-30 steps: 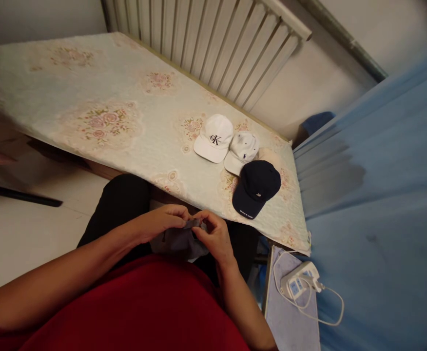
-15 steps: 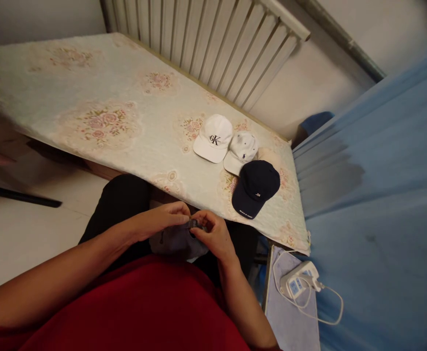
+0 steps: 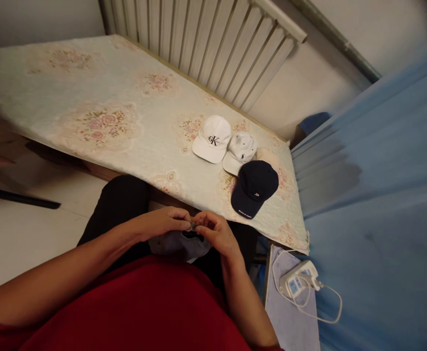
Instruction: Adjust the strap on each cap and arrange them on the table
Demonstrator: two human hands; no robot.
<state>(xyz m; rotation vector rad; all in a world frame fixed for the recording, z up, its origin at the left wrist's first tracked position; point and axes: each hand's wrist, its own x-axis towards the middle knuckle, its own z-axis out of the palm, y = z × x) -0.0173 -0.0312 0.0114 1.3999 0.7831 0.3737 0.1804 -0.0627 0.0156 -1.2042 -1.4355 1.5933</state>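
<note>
A grey cap (image 3: 179, 243) lies in my lap, below the table edge. My left hand (image 3: 162, 222) and my right hand (image 3: 215, 231) meet over it, fingertips pinched together on the cap's small back strap (image 3: 192, 226). Both hands are closed on that strap. On the flowered table (image 3: 89, 97) beyond my hands lie three caps close together: a white cap with black letters (image 3: 212, 139), a plain white cap (image 3: 241, 151) and a dark navy cap (image 3: 253, 187) nearest me.
A white radiator (image 3: 213, 44) stands behind the table. Blue fabric (image 3: 374, 195) covers the right side. A white power strip with a cable (image 3: 299, 285) lies on a grey surface at lower right. A beige cap (image 3: 270, 156) peeks out behind the navy one.
My fingertips have drawn closer together on the strap, and less of the strap shows between them. The caps on the table have not moved.
</note>
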